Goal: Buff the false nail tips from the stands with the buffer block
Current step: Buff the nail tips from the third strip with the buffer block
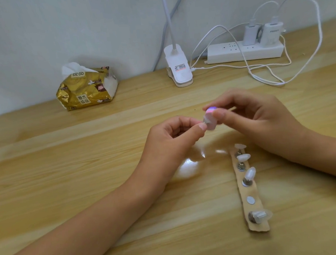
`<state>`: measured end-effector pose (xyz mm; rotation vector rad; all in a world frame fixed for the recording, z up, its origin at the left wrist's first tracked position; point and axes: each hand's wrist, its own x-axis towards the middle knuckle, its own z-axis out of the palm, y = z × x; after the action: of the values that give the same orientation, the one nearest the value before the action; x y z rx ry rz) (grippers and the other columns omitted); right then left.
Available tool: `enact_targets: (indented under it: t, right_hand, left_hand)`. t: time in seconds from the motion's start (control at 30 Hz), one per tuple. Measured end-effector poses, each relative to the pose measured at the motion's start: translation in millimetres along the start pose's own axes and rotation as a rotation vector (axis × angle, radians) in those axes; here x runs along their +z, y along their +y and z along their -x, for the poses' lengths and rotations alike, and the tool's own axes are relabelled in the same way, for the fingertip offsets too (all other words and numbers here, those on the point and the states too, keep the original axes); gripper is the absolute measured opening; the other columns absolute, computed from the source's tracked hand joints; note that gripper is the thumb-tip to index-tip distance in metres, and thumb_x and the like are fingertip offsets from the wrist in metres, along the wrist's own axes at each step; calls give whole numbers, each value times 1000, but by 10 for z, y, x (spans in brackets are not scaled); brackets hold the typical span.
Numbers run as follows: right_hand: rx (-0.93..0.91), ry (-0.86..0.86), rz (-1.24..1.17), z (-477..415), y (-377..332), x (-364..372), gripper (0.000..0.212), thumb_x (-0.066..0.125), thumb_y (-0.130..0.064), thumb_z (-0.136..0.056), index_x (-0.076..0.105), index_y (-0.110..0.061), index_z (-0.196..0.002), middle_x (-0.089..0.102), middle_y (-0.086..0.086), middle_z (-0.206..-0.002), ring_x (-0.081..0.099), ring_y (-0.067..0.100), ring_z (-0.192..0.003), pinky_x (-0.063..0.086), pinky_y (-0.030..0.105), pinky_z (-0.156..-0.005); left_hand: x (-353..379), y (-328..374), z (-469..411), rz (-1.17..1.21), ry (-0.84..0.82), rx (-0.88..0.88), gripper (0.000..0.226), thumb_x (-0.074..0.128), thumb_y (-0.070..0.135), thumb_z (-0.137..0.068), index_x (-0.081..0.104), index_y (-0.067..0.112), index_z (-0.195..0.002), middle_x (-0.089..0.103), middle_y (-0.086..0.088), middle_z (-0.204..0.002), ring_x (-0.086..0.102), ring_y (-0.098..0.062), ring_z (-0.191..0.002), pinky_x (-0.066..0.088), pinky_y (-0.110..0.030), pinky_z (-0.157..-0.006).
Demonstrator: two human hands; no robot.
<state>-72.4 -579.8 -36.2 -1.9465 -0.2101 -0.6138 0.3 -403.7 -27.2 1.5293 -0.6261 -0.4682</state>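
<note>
My left hand (pixel 173 137) pinches a nail tip (pixel 205 121). My right hand (pixel 253 113) holds the buffer block (pixel 212 125) against it. Next, I think, gentle rubbing.

A gold tissue pack (pixel 87 88) sits on the wooden table (pixel 67 174) near the wall (pixel 76 24). Right of it stands a white clip lamp (pixel 178 66). Farther right, a power strip (pixel 245 51) holds two chargers (pixel 260 33) with white cables (pixel 268 74) looping across the table.
</note>
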Motion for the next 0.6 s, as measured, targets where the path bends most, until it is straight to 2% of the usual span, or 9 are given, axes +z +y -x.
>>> enact_targets:
  t: [0.07, 0.17, 0.27, 0.33, 0.43, 0.53, 0.6]
  right_hand:
    - [-43, 14, 34, 6, 10, -5, 15, 63, -26, -96, 67, -14, -103, 68, -3, -96, 68, 13, -94, 54, 24, -84]
    - [-1, -14, 32, 5, 9, 2, 15, 64, -25, -94, 69, -13, -102, 69, -2, -94, 69, 15, -93, 57, 35, -85]
    - [-70, 5, 75, 4, 7, -1, 11, 65, -26, -95, 66, -17, -101, 66, -1, -98, 68, 15, -93, 56, 29, -84]
    - [-15, 0, 54, 5, -2, 0, 14, 65, -28, -94, 68, -16, -99, 68, -3, -95, 69, 14, -92, 57, 33, -84]
    - [-66, 13, 74, 10, 1, -2, 11, 64, -27, -95, 66, -18, -100, 67, -2, -96, 68, 14, -93, 57, 29, -84]
    - [-15, -3, 32, 9, -1, 3, 14, 64, -28, -95, 67, -15, -98, 68, -1, -92, 69, 15, -91, 58, 35, -84]
    - [-59, 16, 53, 11, 9, -2, 11, 64, -26, -95, 66, -16, -98, 66, -1, -95, 68, 14, -91, 56, 30, -84]
  left_hand:
    - [-5, -8, -6, -9, 7, 2, 10, 70, 14, -85, 71, 19, -76, 65, 10, -66, 55, -1, -60, 45, -11, -60]
    - [-10, -14, -4, -16, 7, -3, 11, 70, 15, -85, 72, 20, -76, 65, 10, -67, 55, -1, -61, 45, -11, -59]
    - [-13, -15, -5, -16, 9, -8, 12, 70, 15, -85, 72, 21, -75, 64, 10, -66, 54, -1, -61, 45, -12, -58]
    - [-16, -20, -9, -26, 12, -8, 11, 70, 15, -85, 72, 21, -76, 65, 10, -67, 54, -1, -62, 45, -12, -60]
    - [-21, -19, -7, -27, 8, -11, 9, 71, 17, -85, 72, 22, -76, 65, 11, -67, 54, 0, -63, 45, -12, -63]
    - [-20, -21, -7, -23, 11, -10, 9, 70, 17, -85, 71, 21, -77, 64, 11, -67, 54, 0, -62, 44, -12, -64]
    - [-16, -19, -10, -14, 10, -12, 10, 70, 16, -85, 71, 21, -77, 64, 11, -66, 53, 0, -62, 44, -11, -64]
